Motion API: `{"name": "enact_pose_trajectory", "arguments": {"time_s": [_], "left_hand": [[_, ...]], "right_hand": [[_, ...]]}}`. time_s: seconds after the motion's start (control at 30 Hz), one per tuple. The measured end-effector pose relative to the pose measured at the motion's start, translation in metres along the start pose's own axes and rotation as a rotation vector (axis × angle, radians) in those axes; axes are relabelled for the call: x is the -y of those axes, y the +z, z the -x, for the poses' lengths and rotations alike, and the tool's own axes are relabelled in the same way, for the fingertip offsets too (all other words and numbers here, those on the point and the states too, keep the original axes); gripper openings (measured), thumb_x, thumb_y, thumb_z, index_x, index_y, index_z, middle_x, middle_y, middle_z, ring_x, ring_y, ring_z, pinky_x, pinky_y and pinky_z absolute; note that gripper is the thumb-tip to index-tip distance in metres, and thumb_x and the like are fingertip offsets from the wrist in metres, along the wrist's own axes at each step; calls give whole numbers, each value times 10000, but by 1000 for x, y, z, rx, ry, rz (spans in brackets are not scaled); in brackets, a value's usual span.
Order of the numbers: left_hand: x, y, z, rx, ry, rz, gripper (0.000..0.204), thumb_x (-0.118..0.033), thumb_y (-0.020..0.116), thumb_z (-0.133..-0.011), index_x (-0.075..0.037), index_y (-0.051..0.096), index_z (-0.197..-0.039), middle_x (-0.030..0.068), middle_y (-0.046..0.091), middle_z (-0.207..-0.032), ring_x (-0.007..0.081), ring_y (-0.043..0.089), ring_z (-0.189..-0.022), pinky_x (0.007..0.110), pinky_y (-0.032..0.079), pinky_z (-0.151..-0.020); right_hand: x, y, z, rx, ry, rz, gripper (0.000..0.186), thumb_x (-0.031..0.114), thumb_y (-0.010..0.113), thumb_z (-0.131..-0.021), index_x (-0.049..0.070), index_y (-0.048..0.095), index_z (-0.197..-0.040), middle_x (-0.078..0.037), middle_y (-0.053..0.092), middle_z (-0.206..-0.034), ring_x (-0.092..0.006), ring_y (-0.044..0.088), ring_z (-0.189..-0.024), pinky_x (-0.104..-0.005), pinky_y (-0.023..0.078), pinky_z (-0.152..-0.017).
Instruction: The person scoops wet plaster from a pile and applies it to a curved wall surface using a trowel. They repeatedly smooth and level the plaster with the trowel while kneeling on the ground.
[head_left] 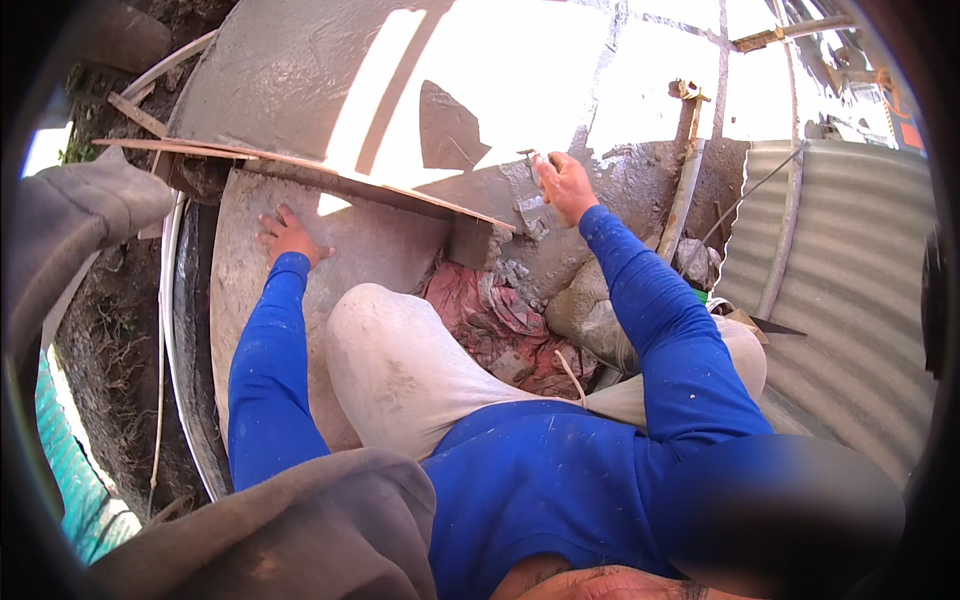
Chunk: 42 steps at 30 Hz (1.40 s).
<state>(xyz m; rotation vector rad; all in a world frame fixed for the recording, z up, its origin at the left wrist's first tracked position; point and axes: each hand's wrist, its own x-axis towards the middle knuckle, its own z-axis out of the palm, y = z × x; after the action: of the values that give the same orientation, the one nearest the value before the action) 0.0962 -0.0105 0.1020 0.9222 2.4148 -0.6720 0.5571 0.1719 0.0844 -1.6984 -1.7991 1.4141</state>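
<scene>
My left hand [290, 237] lies flat with spread fingers on a smooth grey concrete slab [380, 235], beside my bent knee. My right hand [566, 188] is closed around the handle of what looks like a trowel [530, 203], its greyish, mortar-smeared blade low over the wet grey mortar [280, 80]. Most of the handle is hidden by my fingers. Between the slab and the wet surface runs a thin wooden board [400, 192], set on edge, ending near the trowel. Strong sunlight washes out much of the far surface.
A crumpled reddish sack [480, 310] lies between my knees, next to a grey, mortar-covered bag [590, 315]. Corrugated sheeting [840, 290] stands at the right, with a wooden stick [685, 190] before it. Rough soil [115, 350] drops along the left.
</scene>
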Motion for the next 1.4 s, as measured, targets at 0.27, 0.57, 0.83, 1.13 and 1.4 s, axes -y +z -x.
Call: {"name": "enact_pose_trajectory", "arguments": {"time_s": [0.27, 0.57, 0.83, 1.13, 1.4], "left_hand": [[0, 1, 3, 3, -18, 50, 1417, -431, 962, -730, -185, -44, -1696, 259, -57, -1744, 522, 87, -1591, 648, 418, -1181], [10, 23, -13, -60, -8, 8, 1411, -451, 958, -725, -187, -31, -1697, 289, 0, -1733, 588, 127, -1558, 620, 369, -1222], [-19, 46, -31, -108, -128, -26, 1378, -617, 891, -745, -174, 5, -1703, 329, -3, -1723, 609, 72, -1557, 690, 305, -1213], [-39, 32, -5, -169, -165, 175, 1384, -593, 909, -735, -158, 11, -1695, 310, -6, -1725, 593, 77, -1562, 784, 372, -1114], [-39, 32, -2, -190, -178, 215, 1369, -550, 919, -742, -160, 16, -1693, 294, -5, -1732, 584, 81, -1566, 781, 383, -1110]], "right_hand": [[-16, -158, -85, 210, -389, 919, 374, 354, 621, -1055, 145, 593, -1365, -119, 711, -1159, -303, 694, -1085, -397, 565, -916], [6, -191, -99, 542, -502, 1233, 305, 370, 689, -985, 123, 730, -1160, -69, 730, -1122, -296, 687, -1091, -467, 464, -1012], [-24, -178, -115, 781, -546, 1238, 261, 330, 745, -936, 132, 755, -1106, -51, 720, -1024, -267, 663, -1093, -459, 370, -1023], [-34, -141, -140, 899, -533, 1322, 277, 359, 731, -954, 154, 746, -1140, -46, 714, -1093, -255, 643, -1156, -489, 336, -1055], [-7, -107, -161, 912, -654, 1394, 260, 383, 711, -967, 197, 743, -1147, -39, 700, -1103, -244, 636, -1162, -479, 366, -1043]]}}
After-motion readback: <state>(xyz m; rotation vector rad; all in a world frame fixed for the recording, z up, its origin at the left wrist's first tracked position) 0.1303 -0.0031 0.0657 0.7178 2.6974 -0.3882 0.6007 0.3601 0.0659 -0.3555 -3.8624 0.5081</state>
